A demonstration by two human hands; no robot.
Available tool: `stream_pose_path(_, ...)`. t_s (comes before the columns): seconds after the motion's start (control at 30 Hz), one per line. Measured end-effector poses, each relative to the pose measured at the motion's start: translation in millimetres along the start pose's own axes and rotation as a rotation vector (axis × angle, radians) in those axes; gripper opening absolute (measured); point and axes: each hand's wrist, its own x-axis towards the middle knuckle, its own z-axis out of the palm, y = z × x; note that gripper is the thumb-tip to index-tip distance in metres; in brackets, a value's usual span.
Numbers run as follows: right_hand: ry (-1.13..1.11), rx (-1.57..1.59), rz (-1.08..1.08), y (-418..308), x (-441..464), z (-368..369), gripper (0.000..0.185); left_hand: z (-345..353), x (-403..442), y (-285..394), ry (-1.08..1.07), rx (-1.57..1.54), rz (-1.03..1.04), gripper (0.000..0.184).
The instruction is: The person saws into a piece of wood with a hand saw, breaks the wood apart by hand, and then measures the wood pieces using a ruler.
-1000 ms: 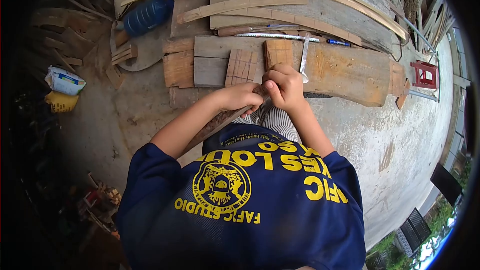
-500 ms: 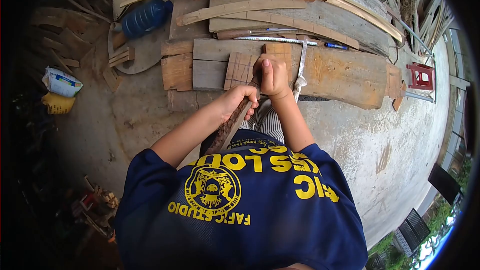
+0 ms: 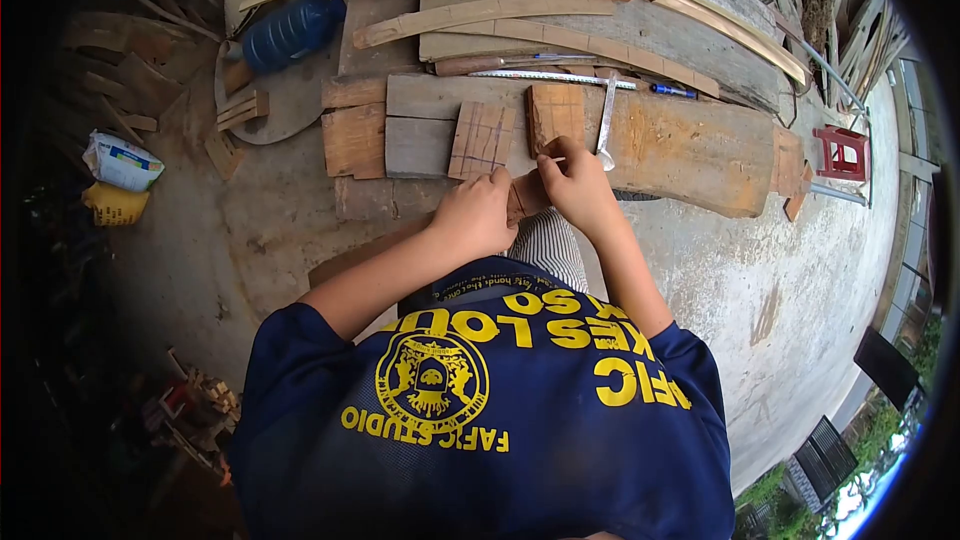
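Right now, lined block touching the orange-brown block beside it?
Apart. Head view: a strip of grey wood shows between the lined block and the orange-brown block.

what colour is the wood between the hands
Brown; the wood shows best in the head view, the only one.

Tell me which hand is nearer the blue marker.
Right. In the picture, the right hand is below and left of the blue marker; the left hand is farther down and left.
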Motion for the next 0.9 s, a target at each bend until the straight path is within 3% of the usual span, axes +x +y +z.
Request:
stream_pose_path(0.07, -0.106, -0.359, 0.162, -1.6, -4.1, -4.4, 0.029, 19.7, 5.7, -6.4, 0.084, 0.180, 0.129, 0.040)
stream_pose_path(0.1, -0.100, -0.457, 0.181, 7.2, -2.8, 3.4, 0.043, 28.0, 10.1, -7.8, 0.116, 0.318, 0.198, 0.039)
stream_pose_path(0.13, -0.093, -0.457, 0.190, 10.2, -2.3, 9.2, 0.043, 33.1, 13.1, -7.9, 0.148, 0.455, 0.267, 0.038)
stream_pose_path(0.2, -0.288, -0.556, 0.267, 16.1, -1.8, 17.4, 0.054, 37.1, 19.2, -8.0, 0.103, 0.444, 0.281, 0.033)
stream_pose_path(0.23, -0.203, -0.561, 0.194, 28.6, -5.4, 24.0, 0.061, 38.9, 22.0, -8.6, 0.059, 0.435, 0.282, 0.027)
stream_pose_path(0.33, -0.145, -0.545, 0.091, 58.4, -18.7, 38.1, 0.059, 56.2, 26.3, -31.3, 0.106, 0.412, 0.461, 0.028)
stream_pose_path(0.47, -0.034, -0.548, -0.124, 82.4, -18.3, 51.8, 0.051, 77.2, 33.7, -53.4, 0.215, 0.289, 0.509, 0.026)
stream_pose_path(0.9, 0.078, -0.490, -0.154, 99.4, -6.6, 69.2, 0.051, 90.7, 58.4, -75.8, 0.161, 0.256, 0.484, 0.033)
